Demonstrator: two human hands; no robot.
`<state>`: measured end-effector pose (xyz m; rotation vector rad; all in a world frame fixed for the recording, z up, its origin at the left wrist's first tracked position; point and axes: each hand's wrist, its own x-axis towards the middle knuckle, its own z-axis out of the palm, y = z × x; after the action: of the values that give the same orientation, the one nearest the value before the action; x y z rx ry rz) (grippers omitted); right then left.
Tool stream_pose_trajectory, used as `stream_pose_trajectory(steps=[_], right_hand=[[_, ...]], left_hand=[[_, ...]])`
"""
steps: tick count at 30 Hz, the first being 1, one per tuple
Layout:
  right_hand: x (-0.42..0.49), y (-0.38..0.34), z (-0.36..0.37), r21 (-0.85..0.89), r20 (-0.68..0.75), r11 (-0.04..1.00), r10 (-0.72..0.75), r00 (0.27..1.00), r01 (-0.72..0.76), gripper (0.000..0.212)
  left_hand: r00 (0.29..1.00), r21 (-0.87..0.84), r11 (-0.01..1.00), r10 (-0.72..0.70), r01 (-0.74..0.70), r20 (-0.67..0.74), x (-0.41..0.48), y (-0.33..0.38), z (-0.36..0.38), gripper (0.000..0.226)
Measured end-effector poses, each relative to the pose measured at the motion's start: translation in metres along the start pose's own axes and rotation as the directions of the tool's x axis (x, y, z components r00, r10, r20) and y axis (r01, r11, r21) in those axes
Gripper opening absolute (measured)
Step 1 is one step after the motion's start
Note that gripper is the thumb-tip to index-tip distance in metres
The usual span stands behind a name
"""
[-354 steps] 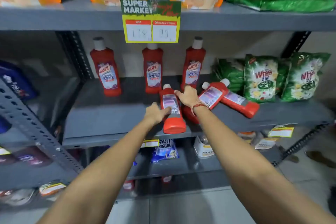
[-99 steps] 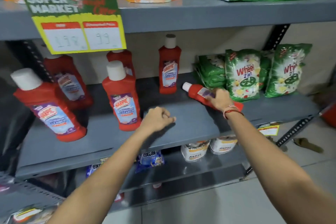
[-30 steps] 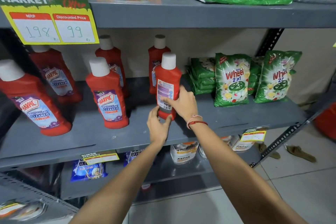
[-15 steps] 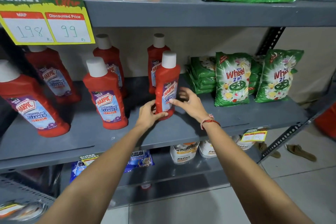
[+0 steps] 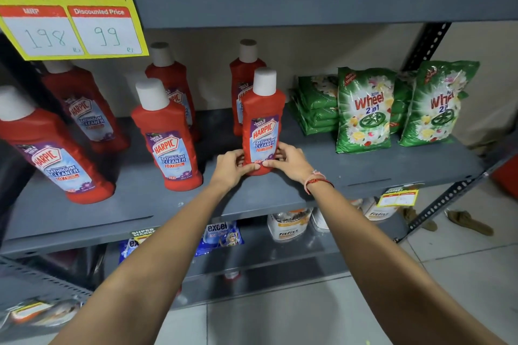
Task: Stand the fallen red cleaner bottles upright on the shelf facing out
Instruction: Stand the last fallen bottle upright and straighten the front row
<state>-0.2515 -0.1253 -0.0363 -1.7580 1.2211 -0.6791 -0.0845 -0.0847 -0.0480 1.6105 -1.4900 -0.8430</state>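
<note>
At the far left of the grey shelf (image 5: 350, 173) a red cleaner bottle (image 5: 53, 154) stands near the front edge, its label facing out, leaning in the wide-angle view. Above it a yellow price sign (image 5: 70, 28) hangs from the upper shelf (image 5: 280, 5), reading 198 and 99. Behind and to the right stands a second bottle (image 5: 87, 115) near the back wall, then a third bottle (image 5: 168, 137) at the front with its white cap and label toward the viewer, and a fourth bottle (image 5: 173, 87) directly behind that.

In the middle, the left hand (image 5: 232, 166) and the right hand (image 5: 286, 162) hold the base of the front middle bottle (image 5: 263, 123) from both sides. The fingers of each hand are curled around its lower part, fingertips nearly meeting across the front below the label. This bottle stands upright on the shelf, label facing out. Another bottle (image 5: 242, 78) stands just behind it, partly hidden. A red thread bracelet (image 5: 318, 180) circles the right wrist.

To the right lie stacked green packets (image 5: 316, 109), then two upright green detergent bags (image 5: 364, 112) side by side. On the lower shelf (image 5: 280, 255) sit blue sachets (image 5: 221, 232) and white tubs (image 5: 288, 224).
</note>
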Motion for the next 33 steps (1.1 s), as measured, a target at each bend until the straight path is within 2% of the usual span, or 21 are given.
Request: stream_pose_trajectory(steps=[7, 17, 24, 27, 29, 31, 33], right_hand=[[-0.038, 0.005, 0.002, -0.017, -0.03, 0.999, -0.028, 0.999, 0.028, 0.053], [-0.074, 0.006, 0.004, -0.012, -0.044, 0.999, -0.051, 0.998, 0.05, 0.05], [-0.083, 0.008, 0.01, -0.015, -0.109, 0.999, -0.036, 0.993, 0.034, 0.049], [-0.093, 0.008, 0.022, -0.002, -0.246, 0.999, -0.035, 0.969, 0.035, 0.059], [-0.105, 0.01, 0.038, 0.027, -0.445, 0.999, -0.003, 0.896, 0.017, 0.063], [-0.119, 0.011, 0.059, 0.031, -0.61, 0.999, -0.016, 0.792, 0.044, 0.052], [-0.126, 0.002, 0.084, -0.015, -0.651, 0.991, -0.112, 0.751, 0.135, 0.039]], left_hand=[[0.996, -0.054, 0.998, 0.041, -0.037, 0.073, -0.029, 0.001, 0.006, 0.049], [0.992, -0.009, 0.995, 0.103, -0.103, 0.073, -0.059, 0.0, 0.012, 0.048], [0.989, -0.011, 0.994, 0.11, -0.109, 0.096, -0.065, 0.003, 0.011, 0.049], [0.996, -0.021, 0.996, 0.085, -0.085, 0.035, -0.074, 0.0, 0.008, 0.057], [0.997, -0.073, 0.997, 0.032, -0.037, -0.064, -0.086, -0.009, -0.002, 0.059], [0.987, -0.099, 0.994, 0.037, -0.053, -0.154, -0.099, -0.023, -0.019, 0.049], [0.959, -0.098, 0.991, 0.056, -0.086, -0.276, -0.109, -0.039, -0.047, 0.032]])
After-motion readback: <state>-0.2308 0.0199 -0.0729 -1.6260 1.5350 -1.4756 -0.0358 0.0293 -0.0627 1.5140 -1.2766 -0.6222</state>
